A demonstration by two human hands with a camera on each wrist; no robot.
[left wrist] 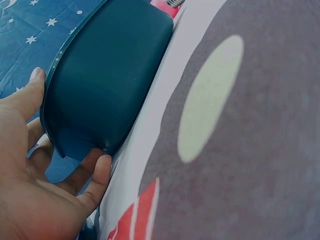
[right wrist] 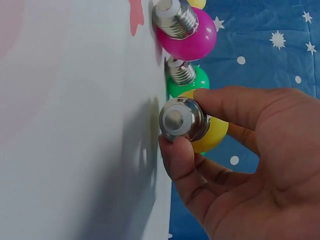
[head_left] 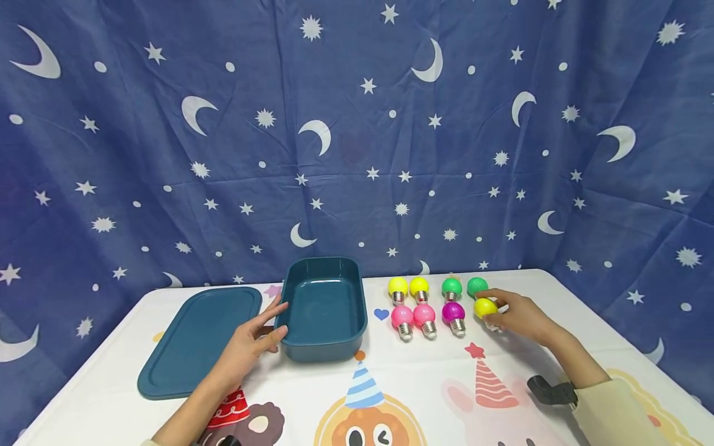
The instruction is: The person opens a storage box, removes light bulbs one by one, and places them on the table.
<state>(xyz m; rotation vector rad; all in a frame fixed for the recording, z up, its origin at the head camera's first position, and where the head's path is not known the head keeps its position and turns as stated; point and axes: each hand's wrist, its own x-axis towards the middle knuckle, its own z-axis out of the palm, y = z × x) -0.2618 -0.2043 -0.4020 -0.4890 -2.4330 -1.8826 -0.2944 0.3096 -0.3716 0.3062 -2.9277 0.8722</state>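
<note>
On the right of the head view, my right hand (head_left: 521,314) pinches a yellow light bulb (head_left: 485,308). The right wrist view shows thumb and fingers around the silver screw base (right wrist: 179,120) of that bulb, its end facing the camera. My left hand (head_left: 245,347) grips the left side of a dark teal plastic box (head_left: 323,353), fingers spread along its wall and rim. Seen from the left wrist, fingertips (left wrist: 101,167) of this hand sit at the box's lower edge. The box stands uncovered, with nothing inside.
Two rows of bulbs lie right of the box: yellow bulbs (head_left: 398,286) and green bulbs (head_left: 452,287) behind, pink bulbs (head_left: 402,316) and a magenta bulb (head_left: 453,311) in front. A flat teal lid (head_left: 195,341) lies at left. A starry blue curtain (head_left: 357,155) hangs behind the table.
</note>
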